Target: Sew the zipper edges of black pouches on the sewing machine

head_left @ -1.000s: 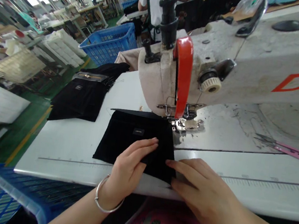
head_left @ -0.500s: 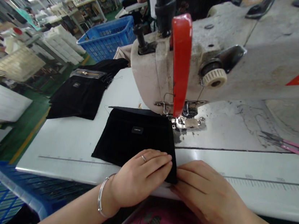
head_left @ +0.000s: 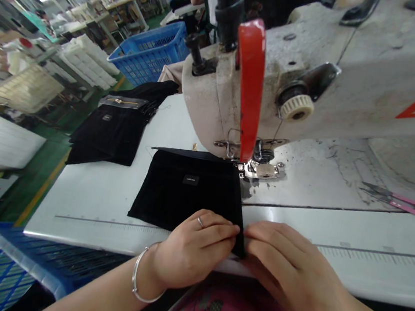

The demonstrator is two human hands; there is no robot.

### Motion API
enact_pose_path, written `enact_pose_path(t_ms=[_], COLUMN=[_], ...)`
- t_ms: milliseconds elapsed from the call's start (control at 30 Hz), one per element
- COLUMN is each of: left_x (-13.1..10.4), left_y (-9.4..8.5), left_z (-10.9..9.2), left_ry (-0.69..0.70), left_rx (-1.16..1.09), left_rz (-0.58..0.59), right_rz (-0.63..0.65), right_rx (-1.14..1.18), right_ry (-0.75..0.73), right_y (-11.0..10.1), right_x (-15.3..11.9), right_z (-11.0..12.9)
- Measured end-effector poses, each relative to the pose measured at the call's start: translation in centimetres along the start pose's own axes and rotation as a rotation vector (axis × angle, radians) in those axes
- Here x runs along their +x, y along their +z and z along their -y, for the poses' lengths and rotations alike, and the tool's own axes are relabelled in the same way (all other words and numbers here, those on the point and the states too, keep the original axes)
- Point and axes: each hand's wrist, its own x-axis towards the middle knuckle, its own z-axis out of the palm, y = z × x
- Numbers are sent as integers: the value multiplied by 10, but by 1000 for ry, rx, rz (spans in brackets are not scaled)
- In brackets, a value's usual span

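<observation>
A black fabric pouch panel (head_left: 179, 197) with a small label (head_left: 191, 179) lies flat on the white sewing table (head_left: 80, 233). Its upper right corner reaches the presser foot (head_left: 262, 170) of the sewing machine (head_left: 215, 96). My left hand (head_left: 199, 248), with a ring and a bracelet, rests on the panel's lower right part, fingers together and pressed on the cloth near the edge. On the other side of that edge, my right hand (head_left: 282, 255) pinches the lower right border, its fingertips partly hidden.
A stack of black pouch pieces (head_left: 110, 133), the top one with a zipper (head_left: 123, 102), lies at the left. Pink-handled thread snips (head_left: 402, 202) lie on the machine bed at right. Blue crates stand behind (head_left: 150, 50) and below left (head_left: 8, 267). A person sits beyond the machine.
My left hand has slid slightly down along the panel's right edge. My right fingers have shifted a little and sit closer against that edge. The panel looks nearly unmoved.
</observation>
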Motion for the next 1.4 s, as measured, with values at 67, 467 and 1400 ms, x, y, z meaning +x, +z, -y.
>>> enact_pose_path(t_ms=[67, 467, 1400], left_x=[6, 35, 14], left_y=[-6, -4, -4], left_z=[-1, 33, 38], left_ry=[-37, -250, 23], left_rx=[-75, 227, 30], left_rz=[18, 116, -32], right_rz=[6, 30, -64], right_rx=[-15, -96, -307], right_ry=[-8, -81, 117], right_y=[0, -4, -27], right_x=[1, 12, 46], right_z=[-1, -2, -56])
